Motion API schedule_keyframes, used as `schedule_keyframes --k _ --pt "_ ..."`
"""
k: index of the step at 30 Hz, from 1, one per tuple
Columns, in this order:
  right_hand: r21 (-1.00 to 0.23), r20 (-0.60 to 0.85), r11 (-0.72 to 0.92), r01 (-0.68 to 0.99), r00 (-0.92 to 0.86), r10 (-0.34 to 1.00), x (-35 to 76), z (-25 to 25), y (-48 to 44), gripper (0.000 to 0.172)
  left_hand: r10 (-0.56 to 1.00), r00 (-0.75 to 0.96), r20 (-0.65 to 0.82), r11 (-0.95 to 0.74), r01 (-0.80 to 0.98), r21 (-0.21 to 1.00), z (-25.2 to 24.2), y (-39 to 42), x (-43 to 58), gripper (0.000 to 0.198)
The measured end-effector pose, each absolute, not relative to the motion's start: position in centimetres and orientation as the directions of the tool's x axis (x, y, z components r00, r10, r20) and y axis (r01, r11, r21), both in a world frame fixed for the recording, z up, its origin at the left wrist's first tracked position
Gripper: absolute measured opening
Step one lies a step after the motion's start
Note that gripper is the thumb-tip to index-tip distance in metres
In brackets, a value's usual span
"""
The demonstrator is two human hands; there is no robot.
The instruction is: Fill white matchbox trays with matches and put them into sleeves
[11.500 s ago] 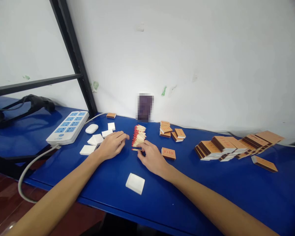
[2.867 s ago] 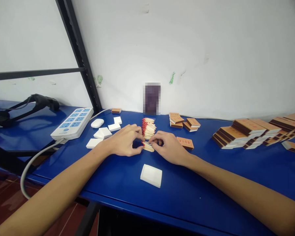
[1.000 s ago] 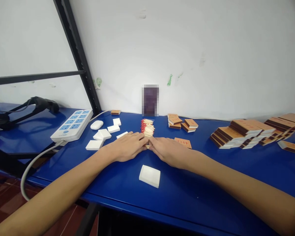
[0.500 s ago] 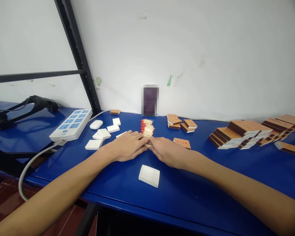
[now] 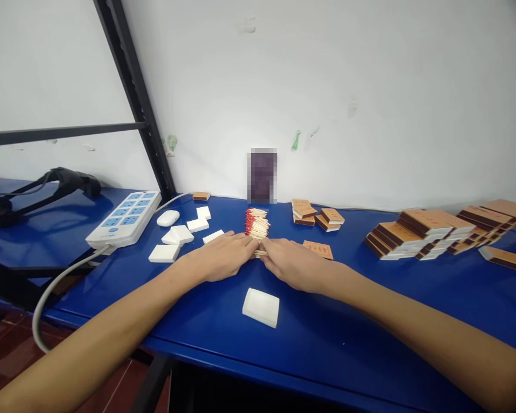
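Note:
My left hand (image 5: pixel 223 256) and my right hand (image 5: pixel 290 265) lie low on the blue table (image 5: pixel 370 310), fingertips meeting in the middle. Between the fingertips sits a small bundle of matches (image 5: pixel 260 252), pressed from both sides, mostly hidden by the fingers. Just behind it lies a larger pile of red-tipped matches (image 5: pixel 257 223). A white inner tray (image 5: pixel 261 307) rests in front of the hands near the table's edge. An orange matchbox sleeve (image 5: pixel 318 249) lies flat right beside my right hand.
Several white trays (image 5: pixel 174 236) and a white oval object (image 5: pixel 168 217) lie left of the hands, by a power strip (image 5: pixel 124 221). Small orange boxes (image 5: pixel 316 215) sit behind; rows of matchboxes (image 5: pixel 417 232) stretch right. A black frame post (image 5: pixel 133 97) rises at the left.
Earlier my hands were lifted, pinching the small bundle; they have since dropped flat onto the table with fingertips closed in on it. Over the last second almost nothing moved.

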State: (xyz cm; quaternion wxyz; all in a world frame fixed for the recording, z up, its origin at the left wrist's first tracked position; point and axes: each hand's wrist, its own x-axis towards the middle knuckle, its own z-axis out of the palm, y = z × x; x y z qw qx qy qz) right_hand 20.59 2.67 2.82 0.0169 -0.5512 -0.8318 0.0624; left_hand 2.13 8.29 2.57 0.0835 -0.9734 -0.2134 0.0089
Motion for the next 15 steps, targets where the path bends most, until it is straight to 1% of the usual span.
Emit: schedule_keyframes --k 5,9,11,13,15 --pt "-0.179 -0.013 0.383 0.906 -0.392 0.92 20.4 2.8 2.8 0.016 0.414 0.91 0.014 -0.895 0.41 -0.173 2.6 8.3 2.1 0.027" --pt "-0.242 -0.031 0.382 0.892 -0.4 0.916 20.9 3.5 2.7 0.016 0.416 0.909 0.033 -0.898 0.416 -0.14 3.2 7.6 1.8 0.019" --pt "-0.294 -0.068 0.385 0.875 -0.421 0.905 21.1 4.7 2.2 0.016 0.415 0.909 0.042 -0.905 0.417 -0.087 3.9 6.8 1.6 0.014" --pt "-0.349 -0.158 0.354 0.867 -0.427 0.89 21.2 6.2 1.3 0.018 0.385 0.923 0.002 -0.923 0.385 0.007 4.7 5.8 1.4 0.01" --pt "-0.41 -0.239 0.348 0.843 -0.468 0.851 21.2 7.4 0.4 0.019 0.348 0.936 -0.055 -0.932 0.352 0.09 5.3 4.8 1.2 0.013"
